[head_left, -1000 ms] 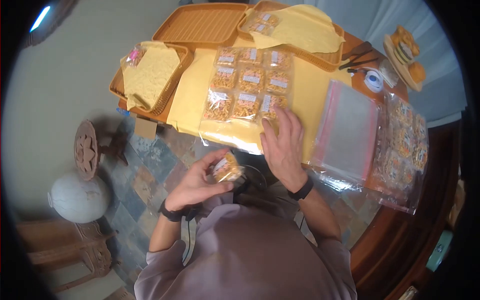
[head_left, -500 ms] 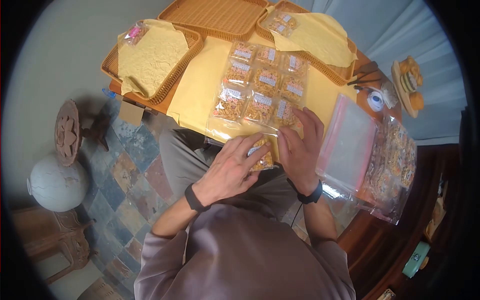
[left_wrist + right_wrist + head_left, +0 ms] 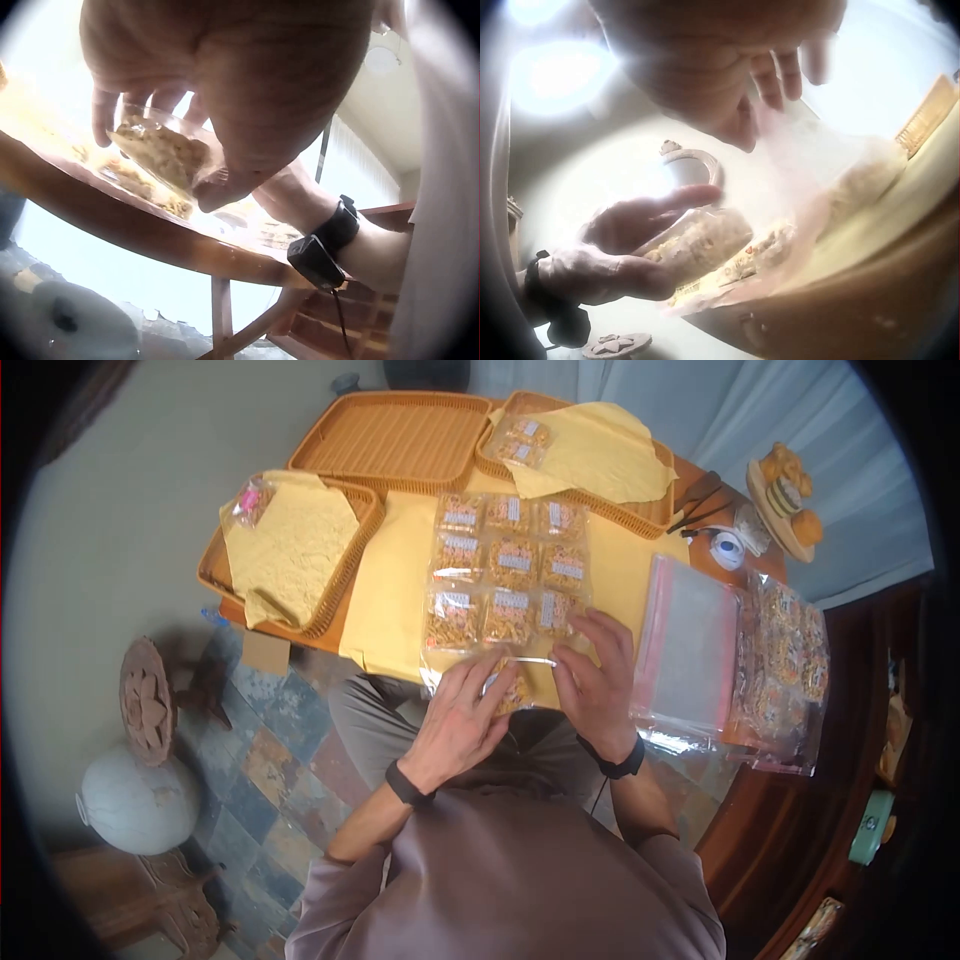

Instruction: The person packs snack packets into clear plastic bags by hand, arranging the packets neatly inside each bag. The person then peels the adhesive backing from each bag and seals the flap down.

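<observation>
My left hand (image 3: 455, 720) grips a small clear packet of golden crunchy snack pieces (image 3: 161, 146) between thumb and fingers. It holds the packet at the near edge of a large clear plastic bag (image 3: 432, 665), which lies flat on the table. Inside the bag sit several similar labelled packets (image 3: 508, 615) in neat rows. Thumb and fingers of my right hand (image 3: 598, 690) pinch the bag's near edge and raise its film, as the right wrist view shows. In the head view, left fingers cover part of the held packet.
Yellow paper (image 3: 385, 585) lies beneath the bag. Wicker trays (image 3: 385, 435) line the table's back and left. At right are a stack of flat clear bags (image 3: 685, 650), a filled bag (image 3: 790, 660), a white tape roll (image 3: 727, 550) and dark tools (image 3: 700, 490).
My left hand has brought the packet from over the lap up to the bag's near edge. My right hand, earlier resting on the bag, now pinches and lifts that edge.
</observation>
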Demonstrator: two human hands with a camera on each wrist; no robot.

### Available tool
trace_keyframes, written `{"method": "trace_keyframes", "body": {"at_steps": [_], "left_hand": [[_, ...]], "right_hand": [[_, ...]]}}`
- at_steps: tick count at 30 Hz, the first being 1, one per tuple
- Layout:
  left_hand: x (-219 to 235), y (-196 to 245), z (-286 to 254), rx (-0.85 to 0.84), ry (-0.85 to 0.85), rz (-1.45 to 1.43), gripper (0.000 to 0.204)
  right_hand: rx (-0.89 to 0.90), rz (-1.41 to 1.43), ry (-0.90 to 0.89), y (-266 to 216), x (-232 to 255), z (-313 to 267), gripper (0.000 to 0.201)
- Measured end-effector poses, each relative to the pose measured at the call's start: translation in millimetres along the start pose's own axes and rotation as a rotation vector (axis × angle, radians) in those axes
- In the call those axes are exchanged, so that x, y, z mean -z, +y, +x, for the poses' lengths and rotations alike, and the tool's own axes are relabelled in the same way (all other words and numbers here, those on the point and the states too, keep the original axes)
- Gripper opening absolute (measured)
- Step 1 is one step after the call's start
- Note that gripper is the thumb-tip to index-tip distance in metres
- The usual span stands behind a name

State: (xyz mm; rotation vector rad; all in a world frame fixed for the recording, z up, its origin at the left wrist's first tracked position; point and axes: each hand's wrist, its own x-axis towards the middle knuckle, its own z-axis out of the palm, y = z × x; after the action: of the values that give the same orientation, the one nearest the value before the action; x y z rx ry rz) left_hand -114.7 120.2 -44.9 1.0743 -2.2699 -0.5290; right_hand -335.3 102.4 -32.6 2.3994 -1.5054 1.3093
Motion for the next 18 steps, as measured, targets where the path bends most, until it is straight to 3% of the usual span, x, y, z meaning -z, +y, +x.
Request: {"method": "trace_keyframes", "body": {"at_steps": [10, 13, 18], "left_hand": [[31.7, -23.6, -30.6, -0.034, 0.001, -0.036, 0.066], [40.6, -28.0, -46.8, 0.066, 0.134, -0.208, 0.059], [65.0, -42.9, -70.5, 0.167, 0.238, -0.234, 0.059]], "right_hand": [[-0.142, -0.094, 0.094, 3.4, -19.3, -44.8, 0.031], [-0.192, -0.111, 0.077, 1.3, -21.0, -41.3, 0.033], [-0.175, -0.127, 0.031, 1.5, -24.5, -39.9, 0.032]]}}
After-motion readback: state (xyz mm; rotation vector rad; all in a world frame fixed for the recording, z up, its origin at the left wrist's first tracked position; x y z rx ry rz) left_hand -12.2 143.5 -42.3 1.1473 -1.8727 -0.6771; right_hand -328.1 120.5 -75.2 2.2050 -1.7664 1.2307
